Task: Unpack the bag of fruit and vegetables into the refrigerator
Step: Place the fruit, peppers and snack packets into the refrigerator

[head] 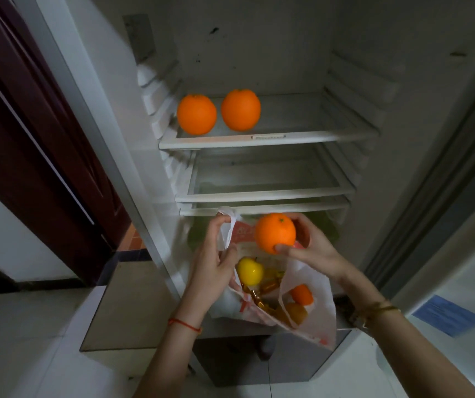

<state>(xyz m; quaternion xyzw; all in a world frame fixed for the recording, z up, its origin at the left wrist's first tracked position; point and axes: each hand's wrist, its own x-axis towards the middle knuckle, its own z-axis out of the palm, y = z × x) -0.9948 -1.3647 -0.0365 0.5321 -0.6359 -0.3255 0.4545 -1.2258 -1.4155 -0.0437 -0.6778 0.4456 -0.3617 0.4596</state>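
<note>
Right hand (313, 248) gripped the third orange (275, 233), left hand (216, 254) pinched the bag handle (228, 234); next it probably goes on the shelf (302, 136) at 12 o'clock.

3 oranges (275, 233), 1 yellow apple (249, 271), 1 bag (311, 317), 2 hands (213, 262)

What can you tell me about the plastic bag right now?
The plastic bag is thin, white and crinkly, with red print on its sides. It hangs open in front of the refrigerator's lower part, below the shelves. The left hand grips one handle loop, holding the mouth open. Inside show a yellow apple-shaped fruit, a small orange fruit and some amber-coloured items too blurred to name. The right hand holds an orange just above the bag's mouth.
</note>
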